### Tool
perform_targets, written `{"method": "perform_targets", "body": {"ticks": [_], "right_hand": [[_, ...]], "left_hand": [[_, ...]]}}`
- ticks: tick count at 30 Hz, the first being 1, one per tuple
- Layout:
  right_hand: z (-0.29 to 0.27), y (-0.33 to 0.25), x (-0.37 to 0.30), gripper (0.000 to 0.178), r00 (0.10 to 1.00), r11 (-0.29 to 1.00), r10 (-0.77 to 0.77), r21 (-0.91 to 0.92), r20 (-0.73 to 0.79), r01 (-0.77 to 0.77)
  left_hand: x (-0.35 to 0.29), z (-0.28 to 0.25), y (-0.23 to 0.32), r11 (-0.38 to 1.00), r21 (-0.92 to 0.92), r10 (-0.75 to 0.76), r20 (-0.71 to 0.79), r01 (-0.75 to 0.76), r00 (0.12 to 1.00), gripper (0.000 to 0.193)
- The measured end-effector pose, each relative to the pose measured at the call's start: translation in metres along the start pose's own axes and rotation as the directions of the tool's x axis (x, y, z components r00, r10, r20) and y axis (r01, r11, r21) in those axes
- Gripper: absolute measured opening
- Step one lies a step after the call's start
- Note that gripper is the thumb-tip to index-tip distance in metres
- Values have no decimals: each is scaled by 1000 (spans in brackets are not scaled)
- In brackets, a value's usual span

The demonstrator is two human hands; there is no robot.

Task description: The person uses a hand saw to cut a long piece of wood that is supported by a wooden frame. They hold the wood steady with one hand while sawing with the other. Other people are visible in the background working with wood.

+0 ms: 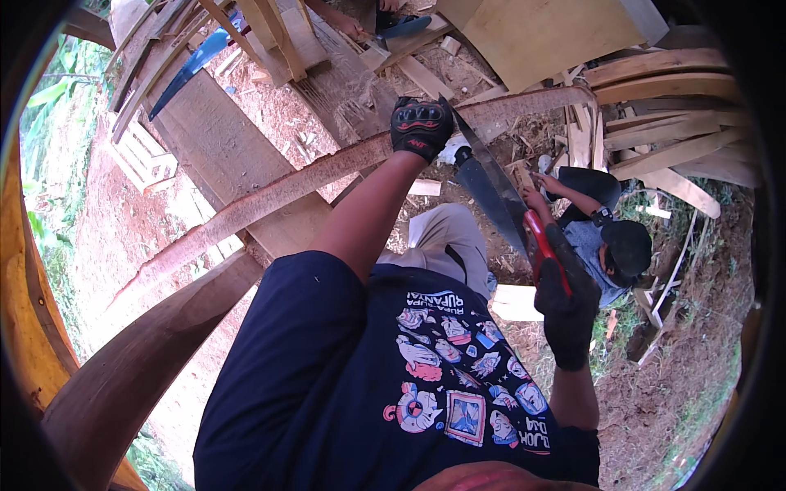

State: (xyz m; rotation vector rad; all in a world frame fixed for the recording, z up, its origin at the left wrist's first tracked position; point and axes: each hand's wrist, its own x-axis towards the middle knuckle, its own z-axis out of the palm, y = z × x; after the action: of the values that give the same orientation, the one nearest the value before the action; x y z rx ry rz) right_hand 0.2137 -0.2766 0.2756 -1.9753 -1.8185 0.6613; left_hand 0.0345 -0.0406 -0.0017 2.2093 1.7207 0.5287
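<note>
A long, thin strip of rough-edged wood (278,195) runs slantwise across the view, from the lower left to the upper right. My left hand (422,129), in a black glove with red trim, is closed over it, its fingertips hidden. My right hand (567,303), in a dark glove, grips the red handle of a hand saw (501,173). The saw's blade slants up and left, its tip end reaching the strip just right of my left hand. Whether the teeth bite into the wood I cannot tell. Beside the blade is a dark, blade-shaped piece (485,186).
Wide planks (225,147) lie beneath the strip, with a blue saw (192,69) at upper left. Right of me a person in a dark cap (629,247) crouches, hands on a small wood piece. Boards (663,135) are piled behind. Another person's hand (348,26) shows at the top.
</note>
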Motion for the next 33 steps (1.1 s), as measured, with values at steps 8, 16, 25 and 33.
{"method": "perform_targets", "body": {"ticks": [8,16,25,33], "right_hand": [[91,41,99,35,993,984,-51,162,-108,69],[183,83,176,37,912,949,-313,-45,-265,313],[57,54,-16,41,998,993,50,110,-43,-45],[98,68,47,40,987,963,-77,245,-144,111]], "left_hand": [[-3,-2,-2,1000,21,20,6,-20,1000,41],[1,-6,2,1000,2,13,-15,-13,1000,40],[1,-6,-3,997,66,31,47,-34,998,16],[0,-9,-2,997,41,65,43,-67,997,19]]}}
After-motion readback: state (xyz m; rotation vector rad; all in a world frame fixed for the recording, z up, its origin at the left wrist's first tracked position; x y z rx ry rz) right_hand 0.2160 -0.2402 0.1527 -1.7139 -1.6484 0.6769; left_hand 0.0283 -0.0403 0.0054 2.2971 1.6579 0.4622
